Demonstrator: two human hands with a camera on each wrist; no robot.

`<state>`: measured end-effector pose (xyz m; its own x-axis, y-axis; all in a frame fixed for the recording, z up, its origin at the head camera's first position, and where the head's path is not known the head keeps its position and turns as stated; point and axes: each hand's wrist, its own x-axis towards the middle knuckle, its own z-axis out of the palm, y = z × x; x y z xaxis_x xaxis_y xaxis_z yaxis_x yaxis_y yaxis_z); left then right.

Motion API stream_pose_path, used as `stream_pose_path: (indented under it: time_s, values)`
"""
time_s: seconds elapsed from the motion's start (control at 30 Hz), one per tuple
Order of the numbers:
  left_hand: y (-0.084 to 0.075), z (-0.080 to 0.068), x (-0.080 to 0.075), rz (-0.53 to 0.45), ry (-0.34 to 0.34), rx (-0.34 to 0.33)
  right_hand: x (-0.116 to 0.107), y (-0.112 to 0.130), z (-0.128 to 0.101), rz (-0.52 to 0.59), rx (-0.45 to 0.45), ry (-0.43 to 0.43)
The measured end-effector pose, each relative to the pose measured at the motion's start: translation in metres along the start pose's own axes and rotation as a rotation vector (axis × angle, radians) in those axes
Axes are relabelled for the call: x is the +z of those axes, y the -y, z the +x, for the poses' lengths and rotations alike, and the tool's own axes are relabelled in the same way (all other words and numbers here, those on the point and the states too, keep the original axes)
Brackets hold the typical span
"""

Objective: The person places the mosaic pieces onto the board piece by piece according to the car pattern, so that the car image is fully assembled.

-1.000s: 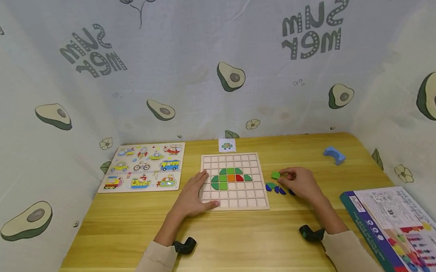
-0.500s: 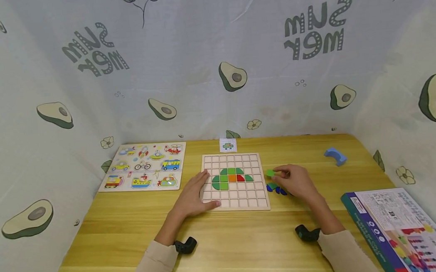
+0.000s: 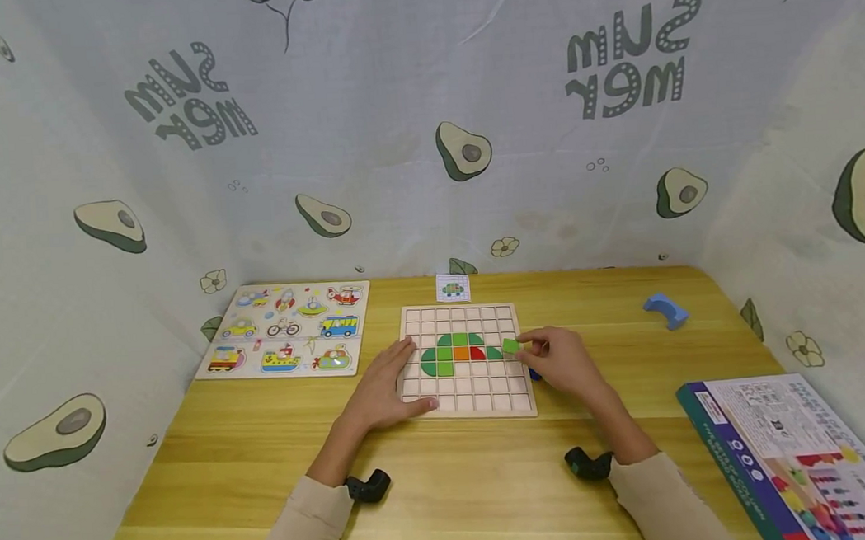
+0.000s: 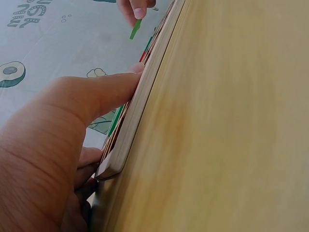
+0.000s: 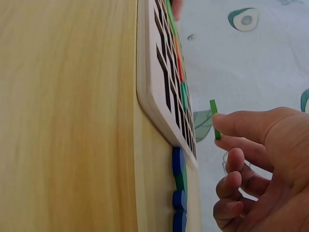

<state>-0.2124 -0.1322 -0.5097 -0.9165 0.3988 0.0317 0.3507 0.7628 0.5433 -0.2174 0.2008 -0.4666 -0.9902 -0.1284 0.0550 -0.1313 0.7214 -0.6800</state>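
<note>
Right hand [image 3: 560,363]: I see thumb + forefinger pinching a small light-green square tile [image 3: 511,346], held just above the right edge of the grid board [image 3: 471,408], beside the green quarter-round already seated there. Right wrist view shows the tile edge-on, clear of the board surface, other fingers loosely curled.

Left hand [image 3: 388,388]: flat, fingers straight, pressing on the board's left side; fingertips over the left columns, thumb along the near edge. Holds nothing.

Board contents: green, orange + red pieces [image 3: 458,353] in the middle rows, forming a domed shape; remaining cells bare wood.

Just right of board, partly hidden behind my right hand: blue pieces [image 5: 177,162] on the table [image 3: 490,481], w/ one green among them in the right wrist view.

Behind board: small pattern card [image 3: 453,288], near the backdrop.

Left of board: vehicle peg puzzle [image 3: 283,329].

Far right: blue arch block [image 3: 665,309], well apart from the board. Near right corner: printed game box [image 3: 793,446].
</note>
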Motion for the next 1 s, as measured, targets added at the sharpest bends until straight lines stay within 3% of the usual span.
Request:
stream_pose_path:
  time_s: [0.43, 1.0]
  values:
    - [0.000, 0.002, -0.001, 0.001, -0.004, 0.011, 0.022, 0.020, 0.003, 0.036, 0.024, 0.051]
    - [0.000, 0.002, -0.001, 0.014, 0.000, 0.002, 0.047, 0.034, 0.008, 0.025, -0.041, 0.118]
